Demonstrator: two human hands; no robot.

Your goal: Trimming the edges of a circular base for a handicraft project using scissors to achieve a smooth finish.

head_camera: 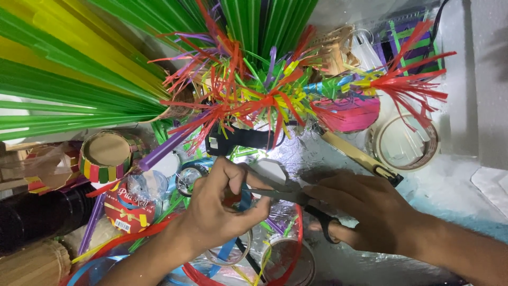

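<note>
Our right hand point(370, 214) clamped on scissors point(296, 197); left hand point(225, 204) pinches blue strip point(244, 197). Around: tape rolls point(405, 142), straw bundles point(74, 79), fringed straws point(248, 90) crowd desk point(450, 185).

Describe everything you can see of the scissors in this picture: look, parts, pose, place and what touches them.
The scissors have grey metal blades and black handle loops that look like plastic. They lie nearly level, blades pointing left, above a shiny silver surface. The right hand grips the handles, fingers through the loops. The blades reach to the left hand, which pinches a blue strip at the tips. The blades look only slightly parted; the pivot is partly hidden.
</note>
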